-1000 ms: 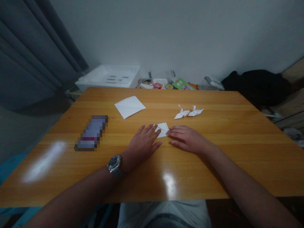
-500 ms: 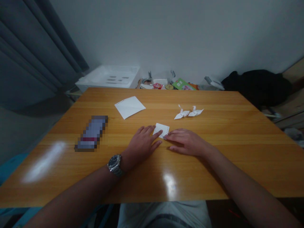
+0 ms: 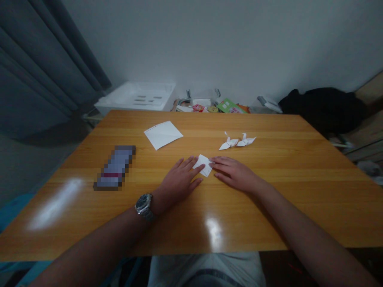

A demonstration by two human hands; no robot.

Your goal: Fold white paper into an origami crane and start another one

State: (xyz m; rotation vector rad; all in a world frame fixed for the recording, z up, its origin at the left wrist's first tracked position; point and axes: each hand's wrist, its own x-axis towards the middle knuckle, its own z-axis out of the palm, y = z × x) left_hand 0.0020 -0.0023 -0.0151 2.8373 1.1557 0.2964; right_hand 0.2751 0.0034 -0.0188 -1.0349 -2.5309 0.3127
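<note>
One small white paper point(image 3: 202, 160), mid-table: its punched edge, a second earlier at about 1 o'clock, had come round to between 4 and 5, so I judged that a turning step was in hand. One left hand point(image 3: 179, 178), at 8: flattened, fingers spread, index on the paper, gripping nothing; steel watch point(image 3: 144, 204) at the wrist. One right hand point(image 3: 236, 172), at 3: fingers extended, thumb apart, tips at the paper's edge, unclenched. Two white folded birds point(image 3: 229, 143), between 1 and 2: side by side, unmoved. One larger punched sheet point(image 3: 163, 134), at 10, apart. One pixelated dark device point(image 3: 116, 167), at 9. One wooden table point(image 3: 299, 179): far edge at 12, near edge at 6, bare wood between the forearms point(image 3: 101, 235) giving them room to draw back.
</note>
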